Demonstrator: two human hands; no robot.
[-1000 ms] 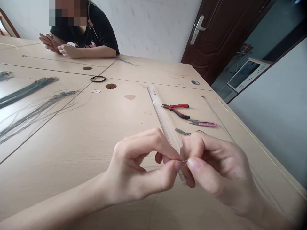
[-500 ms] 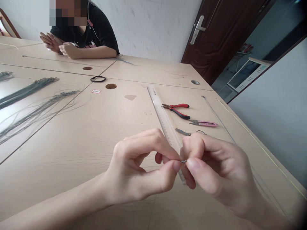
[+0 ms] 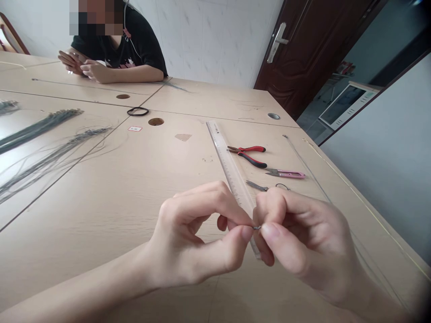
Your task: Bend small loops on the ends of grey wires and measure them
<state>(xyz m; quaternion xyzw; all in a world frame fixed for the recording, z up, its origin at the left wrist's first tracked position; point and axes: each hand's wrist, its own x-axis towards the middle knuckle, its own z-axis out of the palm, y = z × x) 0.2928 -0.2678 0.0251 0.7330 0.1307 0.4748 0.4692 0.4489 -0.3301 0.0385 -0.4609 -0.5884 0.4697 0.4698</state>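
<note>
Between both sets of fingertips is a short, dark twisted cord [image 3: 257, 227]. My left hand [image 3: 205, 233] pinches its left end with thumb and index finger. Its right end is pinched by my right hand [image 3: 303, 233], whose other fingers are curled. Under the hands lies a clear ruler [image 3: 230, 175], its near end partly covered. Just beyond are pliers [image 3: 251, 154] with red and black handles, pink-handled snips [image 3: 286, 173] and small grey scissors [image 3: 257, 185], partly hidden by my right hand.
Bundles of grey cords [image 3: 43, 128] lie at the left. Across the table [image 3: 134, 193] sits a person in black [image 3: 134, 40], forearms on it. A black band [image 3: 138, 111], a tape roll [image 3: 274, 116] and a yellow cord [image 3: 363, 193] also lie there.
My hands and the cord between them have hardly moved. The other person's hands have shifted slightly.
</note>
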